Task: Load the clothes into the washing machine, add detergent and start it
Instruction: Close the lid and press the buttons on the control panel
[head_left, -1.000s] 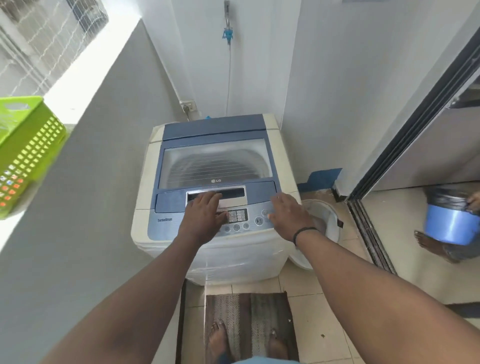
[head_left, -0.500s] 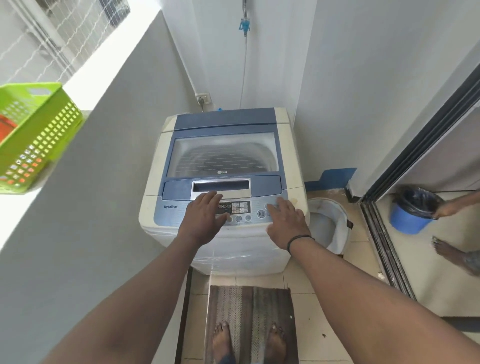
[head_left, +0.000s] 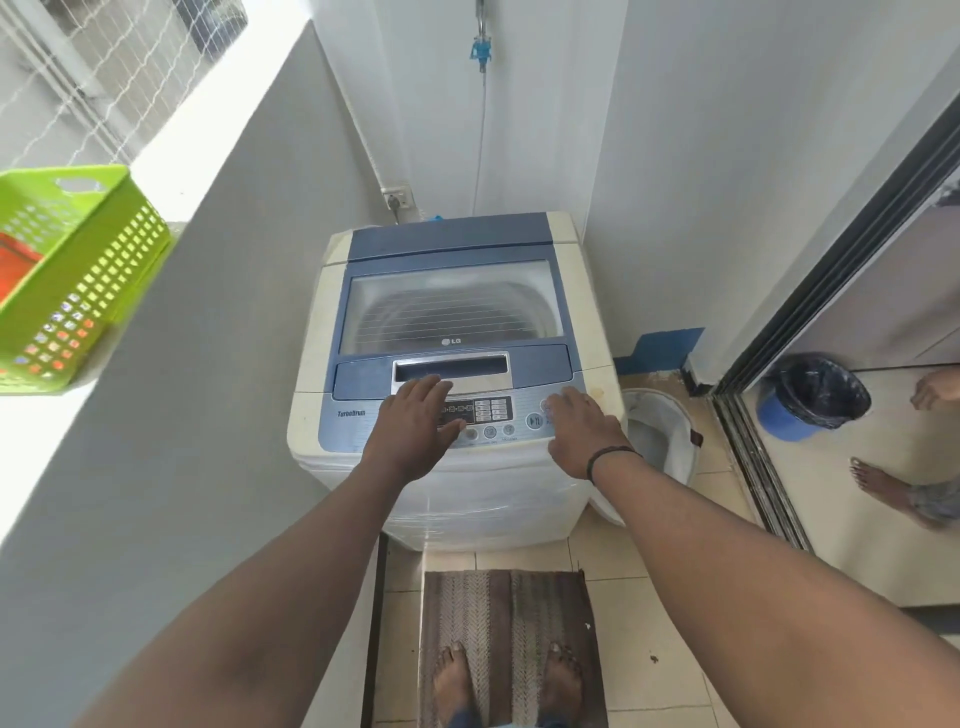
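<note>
A white and blue top-loading washing machine (head_left: 358, 291) stands against the far wall with its clear lid (head_left: 452, 306) down. My left hand (head_left: 415, 426) lies flat and empty on the blue control panel (head_left: 491, 410), fingertips at the silver lid handle (head_left: 452, 366). At the panel's right end my right hand (head_left: 584, 428), with a black wristband, rests with spread fingers, holding nothing. A green laundry basket (head_left: 98, 260) with red cloth inside sits on the ledge to the left. No detergent is in sight.
A white bucket (head_left: 670, 436) stands right of the machine. A blue bin with a black liner (head_left: 808, 397) and another person's foot (head_left: 883, 480) are beyond the sliding door track (head_left: 753, 457). I stand barefoot on a brown mat (head_left: 509, 623). A grey wall closes the left side.
My view has pulled back and tilted, showing more of the floor and basket. Both hands stay on the control panel. The other person has set the blue bin down.
</note>
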